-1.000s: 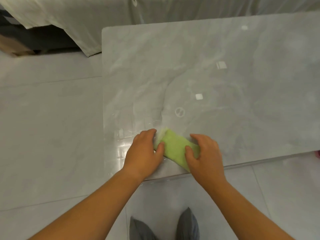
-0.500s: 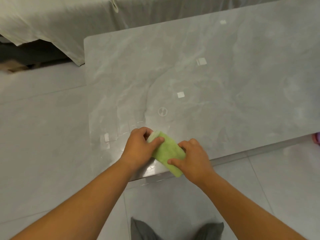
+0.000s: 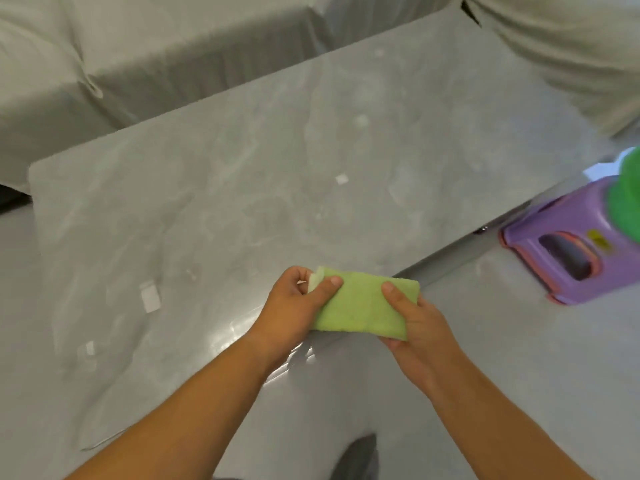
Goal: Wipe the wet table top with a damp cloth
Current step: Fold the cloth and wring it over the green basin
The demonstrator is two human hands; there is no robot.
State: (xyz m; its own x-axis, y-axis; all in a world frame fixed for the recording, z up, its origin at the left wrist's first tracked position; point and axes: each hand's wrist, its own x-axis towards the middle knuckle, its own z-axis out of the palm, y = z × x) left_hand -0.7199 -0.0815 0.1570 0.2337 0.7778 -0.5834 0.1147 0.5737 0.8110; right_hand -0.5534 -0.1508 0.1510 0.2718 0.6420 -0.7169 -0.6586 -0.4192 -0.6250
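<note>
Cloth (image 3: 360, 306), folded and green, sits gripped at its 2 ends by the left hand (image 3: 294, 306) and right hand (image 3: 412, 323) over the table (image 3: 207, 202) near edge, so I would lay it flat and wipe in overlapping passes.

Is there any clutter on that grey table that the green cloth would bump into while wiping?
Nothing visible does. Both hands, left hand and right hand, hold the green cloth at the near edge of the table top, which shows only wet streaks and light reflections. The purple stool stands on the floor beside it.
</note>
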